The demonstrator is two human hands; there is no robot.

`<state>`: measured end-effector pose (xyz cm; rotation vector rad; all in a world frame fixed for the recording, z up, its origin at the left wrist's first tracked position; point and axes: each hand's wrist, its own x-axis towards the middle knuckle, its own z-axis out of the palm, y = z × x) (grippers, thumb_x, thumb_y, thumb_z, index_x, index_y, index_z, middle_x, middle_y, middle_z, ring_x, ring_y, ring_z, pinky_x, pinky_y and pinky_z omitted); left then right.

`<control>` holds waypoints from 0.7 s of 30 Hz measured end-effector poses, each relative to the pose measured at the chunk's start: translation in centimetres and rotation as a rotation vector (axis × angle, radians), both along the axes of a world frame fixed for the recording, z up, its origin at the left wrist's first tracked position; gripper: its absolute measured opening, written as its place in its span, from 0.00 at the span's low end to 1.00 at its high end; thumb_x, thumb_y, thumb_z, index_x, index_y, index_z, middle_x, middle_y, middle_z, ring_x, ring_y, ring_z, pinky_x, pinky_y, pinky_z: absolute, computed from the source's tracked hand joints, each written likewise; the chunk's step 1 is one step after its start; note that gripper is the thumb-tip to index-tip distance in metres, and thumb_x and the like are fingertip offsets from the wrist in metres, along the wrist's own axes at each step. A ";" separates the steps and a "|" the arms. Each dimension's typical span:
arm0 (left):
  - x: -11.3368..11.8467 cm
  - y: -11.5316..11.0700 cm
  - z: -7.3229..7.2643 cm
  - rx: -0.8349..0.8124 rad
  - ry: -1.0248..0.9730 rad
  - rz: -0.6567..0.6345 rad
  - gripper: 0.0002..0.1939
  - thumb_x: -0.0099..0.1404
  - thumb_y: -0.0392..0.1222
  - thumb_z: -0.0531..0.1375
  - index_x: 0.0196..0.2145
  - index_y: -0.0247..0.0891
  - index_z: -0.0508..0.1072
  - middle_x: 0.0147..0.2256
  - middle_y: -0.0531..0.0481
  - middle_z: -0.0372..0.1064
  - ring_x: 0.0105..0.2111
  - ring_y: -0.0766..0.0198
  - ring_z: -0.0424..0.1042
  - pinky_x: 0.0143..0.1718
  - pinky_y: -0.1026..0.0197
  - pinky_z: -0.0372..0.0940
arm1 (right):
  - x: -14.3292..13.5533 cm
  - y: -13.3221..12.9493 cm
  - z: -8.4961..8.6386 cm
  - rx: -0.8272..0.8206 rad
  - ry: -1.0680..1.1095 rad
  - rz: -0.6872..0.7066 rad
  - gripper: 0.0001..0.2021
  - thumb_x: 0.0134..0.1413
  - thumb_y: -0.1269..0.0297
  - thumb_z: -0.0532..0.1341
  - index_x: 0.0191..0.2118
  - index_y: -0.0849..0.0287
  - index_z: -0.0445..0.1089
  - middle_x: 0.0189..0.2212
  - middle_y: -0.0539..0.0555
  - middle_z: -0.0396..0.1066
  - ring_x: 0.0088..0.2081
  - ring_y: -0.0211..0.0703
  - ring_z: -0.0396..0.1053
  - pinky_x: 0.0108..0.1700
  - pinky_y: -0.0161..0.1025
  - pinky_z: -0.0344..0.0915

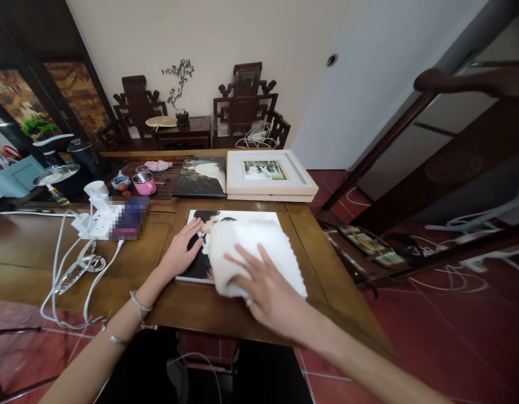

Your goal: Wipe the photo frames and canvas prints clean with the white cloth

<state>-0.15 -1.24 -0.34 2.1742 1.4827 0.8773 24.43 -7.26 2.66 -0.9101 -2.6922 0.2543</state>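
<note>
Toward the left of the wooden table (322,286), a white power strip (100,223) trails cables over the near edge. A pink cup (144,183) stands beyond it, toward the far edge. The left hand (183,249) rests with fingers slightly spread on the left side of a photo panel (196,266), which lies flat near the table's near edge. Behind it lies a dark photo print (200,178). A white cloth (251,235) covers much of the panel, overhanging its right side; the right hand (267,289) presses on it, fingers splayed. A pale picture frame (301,175) occupies the far right corner.
</note>
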 end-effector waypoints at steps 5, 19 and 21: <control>0.1 -0.3 0.5 0.000 0.005 0.005 0.25 0.68 0.48 0.51 0.59 0.34 0.65 0.62 0.41 0.57 0.64 0.55 0.53 0.65 0.48 0.49 | 1.8 -1.3 0.3 -0.064 0.018 0.153 0.25 0.37 0.80 0.52 0.44 0.58 0.70 0.64 0.57 0.55 0.67 0.55 0.40 0.63 0.67 0.38; -0.4 0.2 -0.4 0.074 0.009 0.026 0.27 0.68 0.53 0.53 0.57 0.32 0.67 0.61 0.39 0.60 0.62 0.52 0.57 0.64 0.45 0.51 | 3.3 3.4 0.2 -0.041 -0.058 -0.022 0.26 0.39 0.82 0.53 0.48 0.60 0.69 0.64 0.59 0.55 0.67 0.62 0.40 0.62 0.71 0.33; -0.3 0.1 -0.3 0.068 0.013 0.018 0.27 0.67 0.53 0.53 0.57 0.32 0.67 0.60 0.39 0.60 0.62 0.51 0.57 0.64 0.45 0.51 | 3.7 1.9 0.3 -0.062 -0.072 0.065 0.27 0.39 0.81 0.54 0.49 0.59 0.68 0.65 0.58 0.53 0.67 0.62 0.39 0.62 0.71 0.32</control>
